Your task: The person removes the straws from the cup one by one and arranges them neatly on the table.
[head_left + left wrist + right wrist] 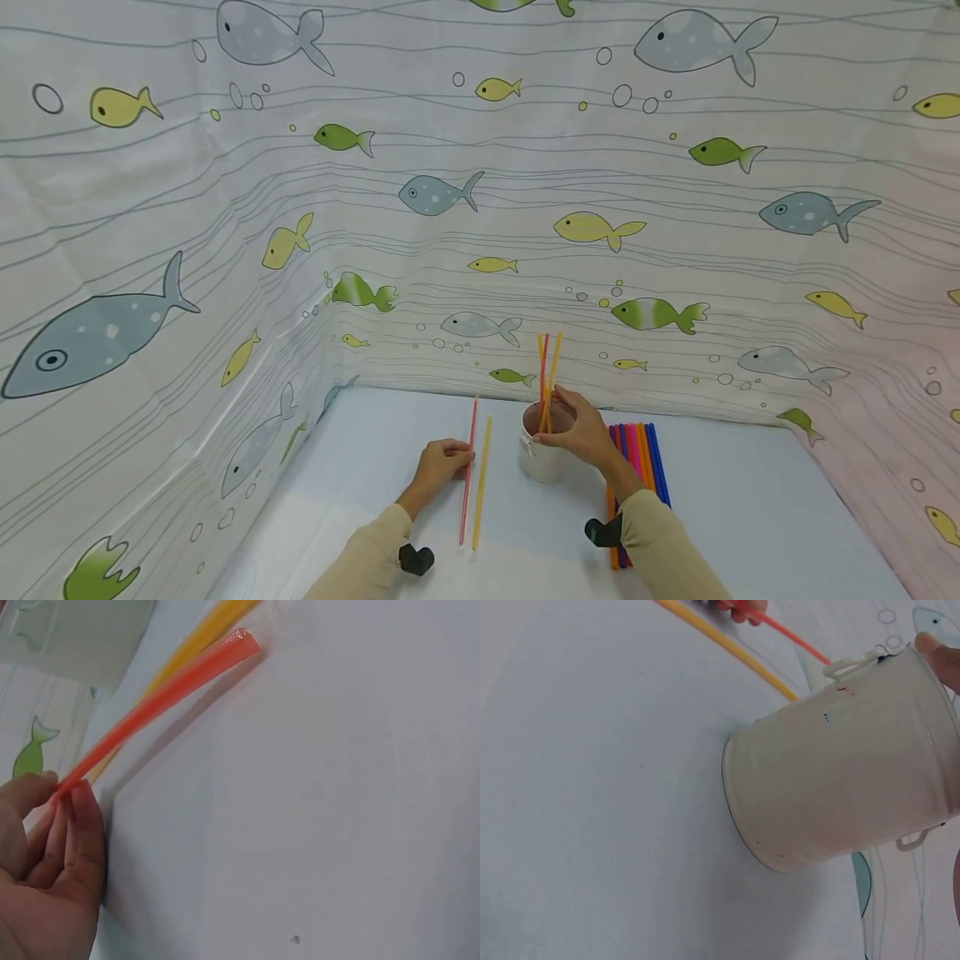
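My left hand (441,465) pinches a red straw (466,492) between thumb and fingertips, its lower end pointing towards me. Beside it on the table lies a yellow straw (482,483); a clear wrapper shows past its end in the left wrist view. A white metal bucket (840,765) with small side handles stands upright to the right. Across its mouth my right hand (585,432) grips the rim, thumb on the near side and fingers at the far side. Several yellow and red straws (556,358) lean in the bucket and rise above the hand.
A row of several blue, orange and pink straws (643,442) lies right of the bucket, partly under my right forearm. The white table (735,500) ends at a fish-patterned sheet (420,350) along the back and sides.
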Demonstrator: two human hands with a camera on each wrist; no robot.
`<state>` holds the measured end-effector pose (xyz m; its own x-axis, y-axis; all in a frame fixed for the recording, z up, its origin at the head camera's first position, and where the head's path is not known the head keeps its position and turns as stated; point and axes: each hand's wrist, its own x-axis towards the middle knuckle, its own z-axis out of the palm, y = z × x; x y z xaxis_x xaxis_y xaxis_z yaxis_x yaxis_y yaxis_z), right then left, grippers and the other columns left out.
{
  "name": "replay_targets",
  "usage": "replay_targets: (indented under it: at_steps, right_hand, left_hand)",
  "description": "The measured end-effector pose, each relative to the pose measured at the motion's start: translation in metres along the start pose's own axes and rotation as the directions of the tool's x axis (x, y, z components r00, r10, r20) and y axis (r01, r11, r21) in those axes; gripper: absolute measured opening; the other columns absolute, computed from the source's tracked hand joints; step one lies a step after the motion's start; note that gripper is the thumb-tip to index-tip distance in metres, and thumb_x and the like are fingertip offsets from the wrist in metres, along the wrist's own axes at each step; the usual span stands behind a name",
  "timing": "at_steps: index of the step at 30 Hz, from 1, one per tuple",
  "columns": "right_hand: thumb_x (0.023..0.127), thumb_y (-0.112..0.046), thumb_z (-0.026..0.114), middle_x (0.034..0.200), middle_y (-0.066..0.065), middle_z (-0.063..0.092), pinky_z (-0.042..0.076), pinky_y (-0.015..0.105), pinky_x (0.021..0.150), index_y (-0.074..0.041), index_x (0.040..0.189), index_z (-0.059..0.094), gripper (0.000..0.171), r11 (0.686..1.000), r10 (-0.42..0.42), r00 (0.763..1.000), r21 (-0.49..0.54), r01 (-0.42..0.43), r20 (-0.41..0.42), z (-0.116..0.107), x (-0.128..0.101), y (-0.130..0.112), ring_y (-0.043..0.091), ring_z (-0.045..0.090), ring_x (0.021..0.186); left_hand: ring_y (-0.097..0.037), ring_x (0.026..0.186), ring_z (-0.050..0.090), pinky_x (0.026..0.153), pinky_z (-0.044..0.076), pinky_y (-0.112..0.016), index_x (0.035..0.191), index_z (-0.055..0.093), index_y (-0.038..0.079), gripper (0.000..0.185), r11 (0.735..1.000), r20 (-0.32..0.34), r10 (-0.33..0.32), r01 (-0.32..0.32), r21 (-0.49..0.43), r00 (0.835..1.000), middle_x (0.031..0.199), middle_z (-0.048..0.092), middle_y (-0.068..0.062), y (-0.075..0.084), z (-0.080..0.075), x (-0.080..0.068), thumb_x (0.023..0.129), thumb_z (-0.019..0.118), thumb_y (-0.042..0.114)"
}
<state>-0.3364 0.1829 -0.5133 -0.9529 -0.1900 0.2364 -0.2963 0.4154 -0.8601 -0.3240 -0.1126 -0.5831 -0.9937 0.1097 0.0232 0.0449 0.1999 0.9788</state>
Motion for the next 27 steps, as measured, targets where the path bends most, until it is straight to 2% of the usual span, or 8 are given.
replay_targets:
  at_steps: [12,20,27]
  right_hand:
    - [0.065,-0.030,0.092,0.136,0.009,0.051,0.035,0.047,0.110,-0.007,0.149,0.038,0.103,1.000,-0.014,1.000,0.007,0.014,-0.007,-0.0002,-0.0023,-0.0074,0.028,0.047,0.129]
    - [0.065,-0.030,0.093,0.136,0.005,0.051,0.035,0.046,0.111,-0.009,0.150,0.038,0.103,1.000,-0.001,1.000,0.013,0.001,-0.009,0.0007,-0.0005,-0.0002,0.025,0.047,0.129]
    - [0.065,-0.029,0.093,0.136,0.005,0.051,0.036,0.047,0.110,-0.010,0.149,0.038,0.102,1.000,0.006,1.000,0.012,-0.005,-0.014,0.0006,-0.0006,-0.0005,0.026,0.047,0.129]
  left_hand:
    - [-0.017,0.067,0.069,0.060,0.059,-0.029,0.100,0.068,-0.009,0.023,0.998,0.008,0.002,-0.003,0.055,1.000,0.082,0.071,-0.011,-0.0025,-0.0009,0.0011,0.084,0.076,0.006]
    - [-0.017,0.065,0.069,0.060,0.059,-0.029,0.097,0.070,-0.006,0.023,0.992,0.017,0.024,-0.026,0.122,1.000,0.079,0.070,-0.009,-0.0047,-0.0010,0.0022,0.083,0.078,0.009]
    - [-0.016,0.063,0.069,0.058,0.059,-0.027,0.097,0.071,-0.005,0.023,0.991,-0.005,0.024,-0.023,0.135,1.000,0.078,0.071,-0.007,-0.0061,-0.0003,0.0022,0.082,0.079,0.011]
